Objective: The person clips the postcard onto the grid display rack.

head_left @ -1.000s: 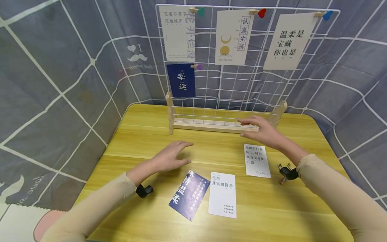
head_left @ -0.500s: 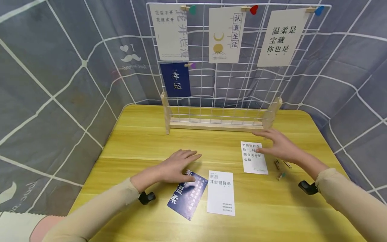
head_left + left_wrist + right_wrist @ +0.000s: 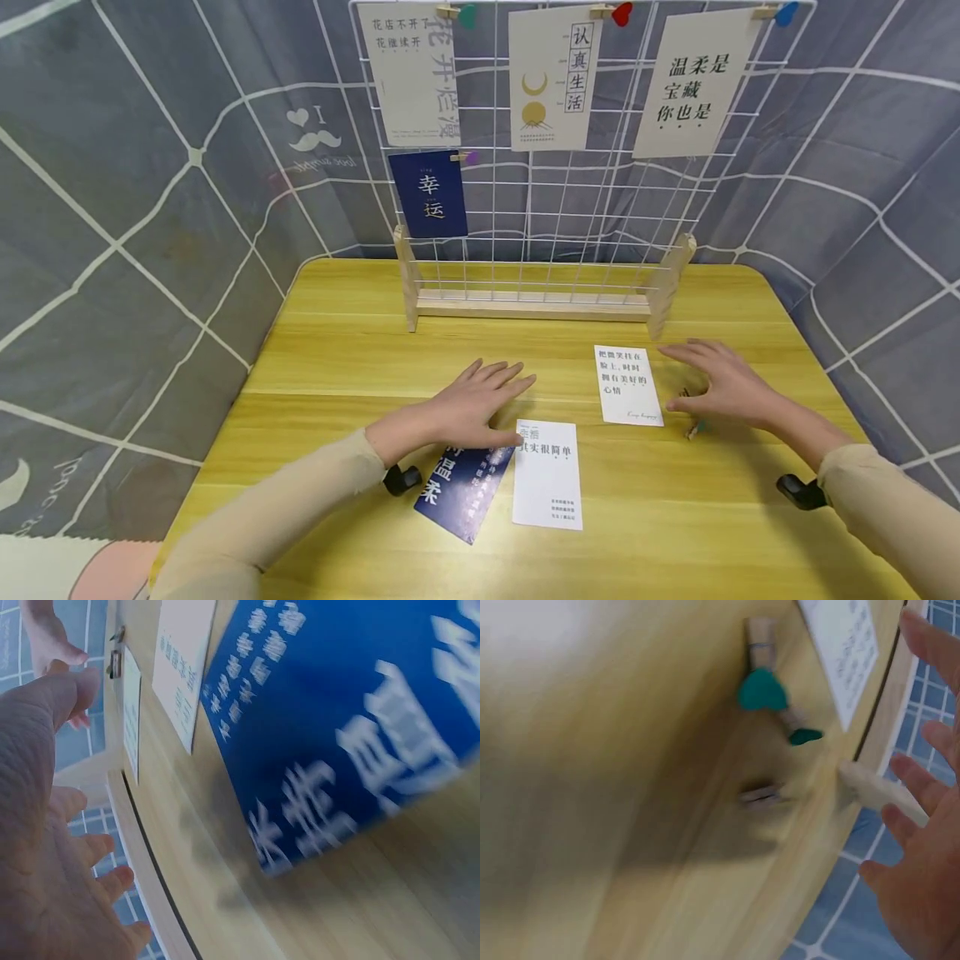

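Left hand [image 3: 474, 410]: held over the upper end of the purple card [image 3: 463, 498]; fingers spread apart, nothing gripped.
Right hand [image 3: 726, 385]: held above the desk [image 3: 337, 350]; thumb and fingers parted, nothing pinched.
Purple card: laid aslant on the desk, partly covered by the left hand from the head view.
Middle white card [image 3: 547, 487]: laid just right of the purple card, one corner overlapped by the left thumb.
Far white card [image 3: 628, 387]: laid just left of the right hand.
Wooden clips [image 3: 761, 796]: scattered by the right hand; green hearts [image 3: 762, 690] seen on two.
Wire rack [image 3: 532, 308]: stood at the back, four hung cards [image 3: 551, 50] fastened on it.
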A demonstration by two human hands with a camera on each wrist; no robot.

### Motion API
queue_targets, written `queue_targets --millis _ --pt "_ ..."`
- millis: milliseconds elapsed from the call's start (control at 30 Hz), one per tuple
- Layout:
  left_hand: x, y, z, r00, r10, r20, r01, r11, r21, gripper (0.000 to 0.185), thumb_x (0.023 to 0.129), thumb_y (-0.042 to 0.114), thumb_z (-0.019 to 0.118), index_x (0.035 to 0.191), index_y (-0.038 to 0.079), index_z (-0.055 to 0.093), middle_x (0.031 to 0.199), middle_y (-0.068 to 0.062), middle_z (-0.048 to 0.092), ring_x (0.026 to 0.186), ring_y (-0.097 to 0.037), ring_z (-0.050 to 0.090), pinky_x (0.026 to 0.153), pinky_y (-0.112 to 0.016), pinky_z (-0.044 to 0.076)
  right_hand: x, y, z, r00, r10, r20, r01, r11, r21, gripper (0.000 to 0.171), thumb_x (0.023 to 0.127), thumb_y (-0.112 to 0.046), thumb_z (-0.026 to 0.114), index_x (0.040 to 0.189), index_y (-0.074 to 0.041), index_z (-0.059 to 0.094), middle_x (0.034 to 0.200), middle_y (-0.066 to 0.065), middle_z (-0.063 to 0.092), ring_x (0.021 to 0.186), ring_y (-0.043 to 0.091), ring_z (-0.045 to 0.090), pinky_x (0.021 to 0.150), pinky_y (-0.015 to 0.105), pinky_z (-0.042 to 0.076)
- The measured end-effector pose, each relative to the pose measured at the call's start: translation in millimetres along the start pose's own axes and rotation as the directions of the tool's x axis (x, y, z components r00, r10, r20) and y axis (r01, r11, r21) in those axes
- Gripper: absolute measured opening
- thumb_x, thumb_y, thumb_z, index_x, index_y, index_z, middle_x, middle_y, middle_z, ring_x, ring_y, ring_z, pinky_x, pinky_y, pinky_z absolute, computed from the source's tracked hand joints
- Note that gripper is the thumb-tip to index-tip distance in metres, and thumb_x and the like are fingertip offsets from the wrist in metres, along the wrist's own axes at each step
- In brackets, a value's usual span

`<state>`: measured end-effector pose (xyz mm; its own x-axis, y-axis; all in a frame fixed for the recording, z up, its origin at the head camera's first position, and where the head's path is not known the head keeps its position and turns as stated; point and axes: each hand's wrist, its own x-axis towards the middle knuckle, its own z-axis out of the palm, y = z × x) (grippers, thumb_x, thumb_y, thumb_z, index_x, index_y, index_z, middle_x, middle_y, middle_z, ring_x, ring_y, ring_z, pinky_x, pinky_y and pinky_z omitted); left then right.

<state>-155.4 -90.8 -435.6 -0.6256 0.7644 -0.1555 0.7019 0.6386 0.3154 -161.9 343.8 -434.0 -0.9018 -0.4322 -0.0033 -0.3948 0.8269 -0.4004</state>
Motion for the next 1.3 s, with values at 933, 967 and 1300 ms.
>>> queue_targets --millis 933,967,1300 --pt "93.0 51.8 5.9 0.994 0.005 0.105 -0.013 0.997 0.072 0.093 0.097 0.072 0.047 0.166 0.030 0.001 0.172 -0.003 0.003 0.157 -0.026 0.007 0.124 -0.049 -0.002 -34 36 1 0.990 0.130 0.049 -0.133 0.988 0.081 0.089 0.089 -0.045 0.080 0.158 -0.008 0.038 0.156 0.031 0.033 0.138 0.059 0.029 0.100 0.078 0.027" --pt "93.8 52.4 6.2 0.994 0.004 0.106 -0.012 0.997 0.075 0.094 0.097 0.072 0.047 0.166 0.030 0.000 0.172 -0.003 0.002 0.157 -0.026 0.007 0.124 -0.049 -0.002 -34 37 1 0.990 0.130 0.047 -0.134 0.988 0.079 0.088 0.089 -0.044 0.079 0.158 -0.008 0.039 0.156 0.031 0.033 0.138 0.059 0.030 0.100 0.078 0.027" --pt "106.4 62.0 12.8 0.991 0.010 0.134 -0.024 0.994 0.103 0.094 0.096 0.074 0.045 0.165 0.033 -0.005 0.172 0.000 0.001 0.157 -0.023 0.004 0.124 -0.046 -0.002 -37 48 2 0.990 0.135 0.036 -0.138 0.987 0.089 0.067 0.096 -0.034 0.073 0.152 -0.008 0.048 0.150 0.030 0.042 0.135 0.059 0.033 0.102 0.075 0.028"
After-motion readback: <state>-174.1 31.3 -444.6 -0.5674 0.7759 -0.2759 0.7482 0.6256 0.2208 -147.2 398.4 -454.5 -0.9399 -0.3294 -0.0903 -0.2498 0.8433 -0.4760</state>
